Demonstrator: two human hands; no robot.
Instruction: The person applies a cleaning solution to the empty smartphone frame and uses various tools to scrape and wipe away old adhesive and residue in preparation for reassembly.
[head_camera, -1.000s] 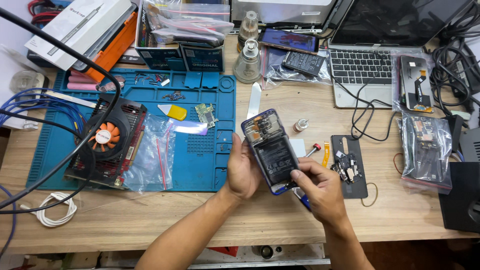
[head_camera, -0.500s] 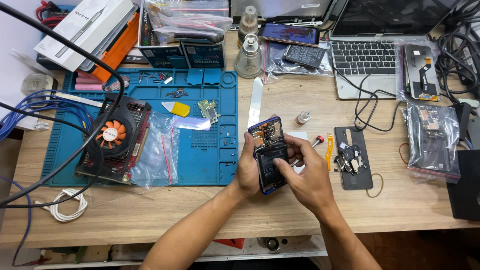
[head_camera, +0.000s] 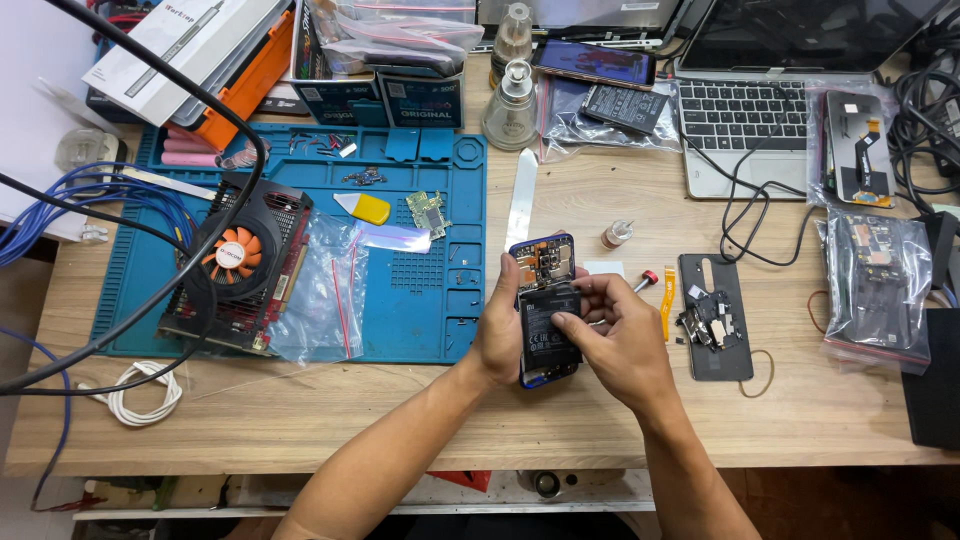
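The left hand (head_camera: 500, 335) wraps around the left edge of an opened phone (head_camera: 546, 300), fingers curled behind it and the thumb lying up along its side, so the hand is closed on it and holds it above the wooden table (head_camera: 400, 420). The right hand (head_camera: 620, 340) comes in from four o'clock, its fingers bent and its thumb and fingertips (head_camera: 562, 320) pressing on the black battery (head_camera: 545, 335) in the phone's lower half; the circuit boards show in the upper half. At twelve o'clock from the phone a flat metal pry blade (head_camera: 521, 198) lies on the table. At three o'clock rests a black phone back cover (head_camera: 715, 355) carrying a heap of small parts, with a small red-capped bottle (head_camera: 648, 279) between it and the hands. At nine o'clock spreads a blue repair mat (head_camera: 420, 310), bearing a yellow pick (head_camera: 365, 208), a clear plastic bag (head_camera: 320, 300) and a graphics card with an orange fan (head_camera: 235, 265). At one o'clock, well apart, sits an open laptop (head_camera: 760, 110).
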